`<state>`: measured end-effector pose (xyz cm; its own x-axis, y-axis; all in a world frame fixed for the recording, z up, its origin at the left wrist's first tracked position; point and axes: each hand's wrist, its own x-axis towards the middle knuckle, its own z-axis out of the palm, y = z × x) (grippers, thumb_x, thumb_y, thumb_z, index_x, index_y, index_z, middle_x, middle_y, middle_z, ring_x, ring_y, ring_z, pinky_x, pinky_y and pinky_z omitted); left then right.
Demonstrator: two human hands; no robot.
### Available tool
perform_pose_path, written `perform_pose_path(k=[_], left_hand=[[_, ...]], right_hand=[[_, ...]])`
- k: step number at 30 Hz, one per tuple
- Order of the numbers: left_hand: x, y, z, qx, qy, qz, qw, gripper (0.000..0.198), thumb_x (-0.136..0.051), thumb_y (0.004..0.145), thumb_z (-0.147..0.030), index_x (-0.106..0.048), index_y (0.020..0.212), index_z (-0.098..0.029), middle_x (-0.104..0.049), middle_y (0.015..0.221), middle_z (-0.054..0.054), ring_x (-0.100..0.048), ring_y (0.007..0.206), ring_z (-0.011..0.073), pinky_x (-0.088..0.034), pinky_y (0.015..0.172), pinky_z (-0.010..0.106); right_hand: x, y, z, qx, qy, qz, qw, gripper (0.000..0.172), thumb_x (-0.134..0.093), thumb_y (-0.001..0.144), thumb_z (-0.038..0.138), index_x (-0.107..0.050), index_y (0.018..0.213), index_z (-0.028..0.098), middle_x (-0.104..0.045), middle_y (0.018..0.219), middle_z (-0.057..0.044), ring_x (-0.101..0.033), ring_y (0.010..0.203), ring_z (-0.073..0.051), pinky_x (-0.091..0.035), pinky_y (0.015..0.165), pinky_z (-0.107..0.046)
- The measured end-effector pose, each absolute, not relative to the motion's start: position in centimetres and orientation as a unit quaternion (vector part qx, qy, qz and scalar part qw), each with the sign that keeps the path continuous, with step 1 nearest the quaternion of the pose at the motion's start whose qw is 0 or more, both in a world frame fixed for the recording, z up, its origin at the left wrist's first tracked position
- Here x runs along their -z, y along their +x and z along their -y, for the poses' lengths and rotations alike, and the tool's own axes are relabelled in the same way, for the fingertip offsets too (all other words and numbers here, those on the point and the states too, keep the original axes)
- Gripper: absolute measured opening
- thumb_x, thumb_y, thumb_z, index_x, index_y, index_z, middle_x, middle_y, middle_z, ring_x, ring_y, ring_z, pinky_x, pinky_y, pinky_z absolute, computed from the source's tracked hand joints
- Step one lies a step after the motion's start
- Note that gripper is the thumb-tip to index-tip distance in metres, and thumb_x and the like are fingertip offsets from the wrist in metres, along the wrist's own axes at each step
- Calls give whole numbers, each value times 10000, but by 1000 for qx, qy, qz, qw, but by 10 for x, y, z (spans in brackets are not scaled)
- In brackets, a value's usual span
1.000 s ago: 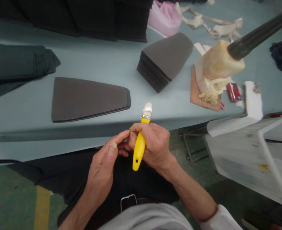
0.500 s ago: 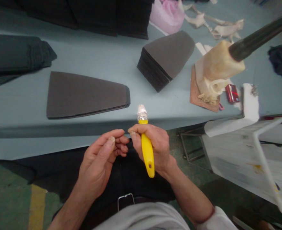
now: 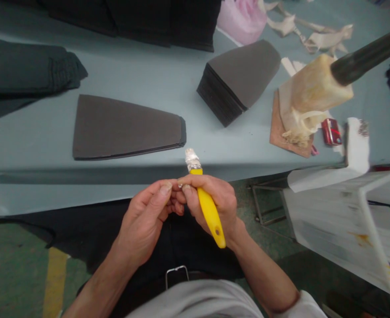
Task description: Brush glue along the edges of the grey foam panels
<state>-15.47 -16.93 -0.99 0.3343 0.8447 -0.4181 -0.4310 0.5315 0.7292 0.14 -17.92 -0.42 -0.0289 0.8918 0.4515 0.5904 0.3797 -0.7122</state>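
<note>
My right hand (image 3: 215, 201) grips a yellow-handled brush (image 3: 208, 207) in front of my lap. Its white, glue-caked tip (image 3: 191, 158) points up toward the table edge. My left hand (image 3: 145, 218) sits just left of it, thumb and fingertips pinched together and touching my right thumb; what they pinch is too small to name. A flat dark grey wedge-shaped foam piece (image 3: 125, 128) lies on the blue-grey table (image 3: 142, 84) above my hands. A stack of the same pieces (image 3: 238, 79) stands further right.
A glue-coated block on a black rod (image 3: 317, 90) rests on a brown board (image 3: 288, 132) at the right. Beside them lie a red lighter (image 3: 330, 131) and a white brush (image 3: 356, 145). Dark cloth (image 3: 25, 75) lies far left, a pink bag (image 3: 241, 20) at the back, a white stand (image 3: 347, 212) lower right.
The brush handle has swung from pointing down-left to down-right, its tip leaning left. My left hand's fingertips drew back a little, then closed against my right thumb again.
</note>
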Motion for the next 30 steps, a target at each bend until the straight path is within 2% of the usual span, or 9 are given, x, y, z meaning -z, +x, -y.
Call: perform_pose_path(k=[5, 9, 14, 17, 23, 27, 30], left_hand=[[9, -154, 166, -393, 266, -420, 774, 469, -820, 876, -591, -721, 708, -165, -655, 699, 31, -590, 635, 118, -549, 619, 209], [10, -154, 165, -385, 277, -437, 764, 542, -808, 859, -657, -693, 663, -164, -644, 687, 28, -583, 622, 111, -526, 606, 208], [10, -156, 164, -379, 282, -459, 753, 536, -875, 786, -663, -716, 664, -165, -656, 689, 23, -559, 595, 98, -494, 575, 201], [11, -156, 163, -376, 268, -459, 759, 539, -910, 752, -641, -690, 638, -162, -607, 632, 6, -516, 559, 90, -471, 546, 203], [13, -159, 164, -370, 268, -434, 777, 577, -887, 787, -631, -594, 609, -168, -515, 564, -20, -444, 523, 81, -424, 512, 207], [9, -163, 166, -371, 276, -416, 783, 571, -879, 794, -637, -584, 625, -179, -481, 540, -35, -433, 508, 85, -426, 508, 212], [6, -165, 164, -393, 261, -406, 783, 490, -898, 792, -567, -607, 659, -196, -417, 511, -70, -385, 475, 82, -426, 498, 212]], right_hand=[[8, 5, 177, -112, -519, 734, 423, 183, -594, 1040, 177, -776, 1036, 201, -849, 835, -2, -778, 685, -114, -614, 721, -235], [9, 9, 175, -81, -507, 764, 391, 170, -598, 1043, 176, -767, 1057, 195, -848, 827, 3, -768, 663, -120, -589, 714, -253], [9, 14, 173, -58, -488, 799, 347, 189, -593, 1042, 179, -773, 1093, 203, -833, 800, 12, -702, 598, -119, -525, 656, -279], [10, 17, 172, -39, -475, 817, 326, 211, -582, 1053, 211, -786, 1111, 213, -833, 813, -1, -688, 610, -126, -507, 659, -286], [6, 23, 171, -23, -450, 840, 301, 231, -597, 1058, 242, -797, 1167, 204, -763, 697, 13, -652, 604, -144, -467, 626, -317], [-2, 26, 169, -21, -413, 858, 304, 226, -592, 1066, 241, -788, 1168, 195, -759, 702, 16, -624, 586, -135, -466, 622, -311], [-6, 25, 168, -18, -410, 849, 334, 238, -569, 1089, 289, -759, 1168, 169, -798, 754, 0, -642, 593, -134, -486, 619, -303]])
